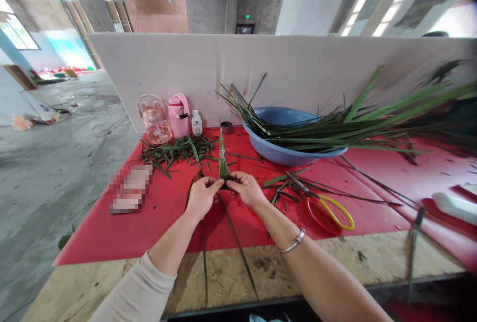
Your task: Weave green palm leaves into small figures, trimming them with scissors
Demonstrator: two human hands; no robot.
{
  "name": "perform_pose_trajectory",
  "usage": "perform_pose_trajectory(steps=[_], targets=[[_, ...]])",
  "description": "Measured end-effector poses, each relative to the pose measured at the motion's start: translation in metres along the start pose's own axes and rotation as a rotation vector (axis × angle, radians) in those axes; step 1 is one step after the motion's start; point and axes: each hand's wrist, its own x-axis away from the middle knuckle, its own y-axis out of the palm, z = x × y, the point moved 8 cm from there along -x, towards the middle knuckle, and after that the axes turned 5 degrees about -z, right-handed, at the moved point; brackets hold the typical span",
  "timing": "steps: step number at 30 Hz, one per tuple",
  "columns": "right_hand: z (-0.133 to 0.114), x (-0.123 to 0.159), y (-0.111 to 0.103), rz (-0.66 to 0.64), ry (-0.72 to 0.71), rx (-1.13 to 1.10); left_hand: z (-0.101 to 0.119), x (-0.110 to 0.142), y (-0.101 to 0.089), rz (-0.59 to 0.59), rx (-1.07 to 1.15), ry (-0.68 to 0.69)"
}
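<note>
The leaf (222, 162) you hold is green; your sheet (149, 235) is plain red, your worktop (382, 261) tan with dark flecks. You face a blue basin (288, 152), a pink flask (180, 123), and scissors (310, 194) handled in red and yellow. Your bangle (300, 235) is silver, your sleeve (137, 292) off-white.

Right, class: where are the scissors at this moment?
In the head view, the scissors lie on the red cover, to the right of the right hand, nearer the wearer than the blue basin.
</note>
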Motion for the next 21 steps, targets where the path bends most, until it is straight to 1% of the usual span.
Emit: perform_pose_trajectory(steps=[2,4,5,7,9,12,14,15,18,20,21], targets=[[0.005,-0.001,0.001,-0.01,0.027,-0.094,-0.007,0.0,0.007,-0.072,0.131,-0.08],[0.006,-0.001,0.001,-0.02,0.034,-0.107,-0.012,0.001,0.013,-0.149,0.215,-0.132],[0.005,-0.001,0.001,-0.028,0.031,-0.088,-0.012,0.001,0.014,-0.176,0.218,-0.133],[0.004,0.0,0.0,-0.043,0.014,-0.033,-0.009,0.0,0.014,-0.202,0.18,-0.084],[0.003,0.0,0.0,-0.063,0.006,0.006,-0.003,-0.001,0.013,-0.203,0.177,-0.017],[0.004,0.001,0.002,-0.091,0.011,0.023,-0.001,-0.002,0.015,-0.224,0.315,0.01],[0.003,0.002,0.003,-0.086,0.006,0.06,-0.003,-0.004,0.014,-0.201,0.379,0.005],[0.001,0.003,0.004,-0.071,-0.013,0.101,-0.004,-0.005,0.012,-0.166,0.389,0.003],[-0.011,0.006,0.005,-0.01,-0.124,0.269,-0.01,-0.006,0.005,-0.049,0.387,-0.035],[-0.017,0.008,0.005,0.034,-0.177,0.341,-0.013,-0.006,0.003,-0.011,0.392,-0.069],[-0.018,0.008,0.004,0.052,-0.179,0.344,-0.014,-0.006,0.003,-0.005,0.4,-0.086]])
